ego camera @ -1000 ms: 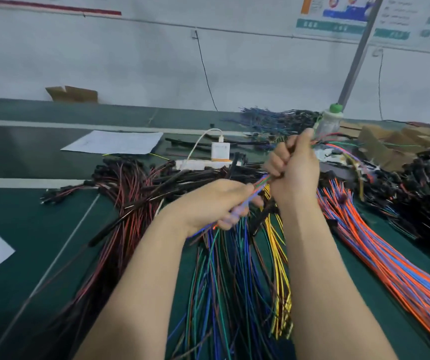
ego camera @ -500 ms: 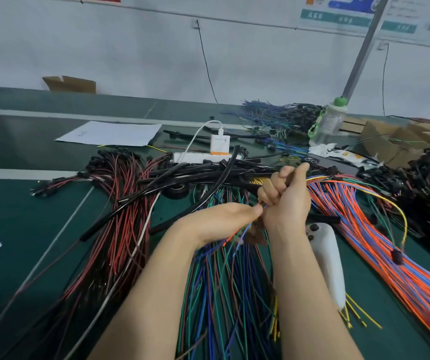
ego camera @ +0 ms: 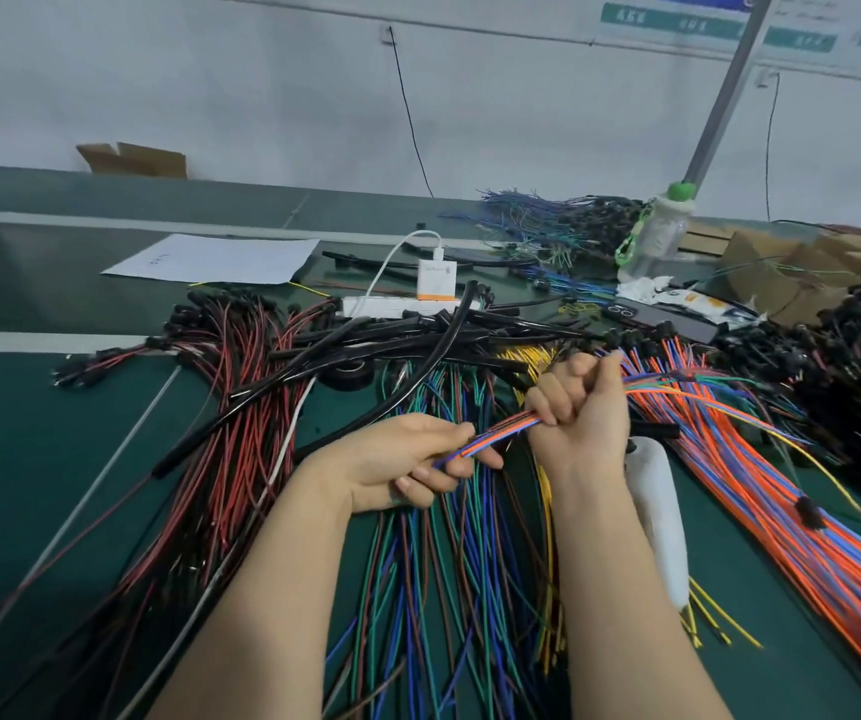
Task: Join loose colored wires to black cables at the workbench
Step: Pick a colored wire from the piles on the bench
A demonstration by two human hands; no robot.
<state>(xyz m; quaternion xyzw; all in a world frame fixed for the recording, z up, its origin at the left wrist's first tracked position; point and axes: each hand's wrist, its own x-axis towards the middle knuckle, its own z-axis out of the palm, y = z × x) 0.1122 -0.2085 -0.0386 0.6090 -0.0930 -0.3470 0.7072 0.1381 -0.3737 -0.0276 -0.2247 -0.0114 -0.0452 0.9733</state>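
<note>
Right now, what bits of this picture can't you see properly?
All in the head view:
- Ends of the wire bundle: hidden inside the left hand and the right hand that grip it, so any joint cannot be seen.
- The white tool: partly behind the right forearm; I cannot tell what it is.
- The paper sheet: its writing is too small to read.
- The wall posters: cut off by the top edge.

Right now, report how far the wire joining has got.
Done: perhaps the far heap of wires with black ends, though I cannot confirm. In hand: left hand and right hand both grip one orange-and-blue wire bundle. Left: most of it; black cables lie loose, and big piles of green-blue wires and orange wires wait.
</note>
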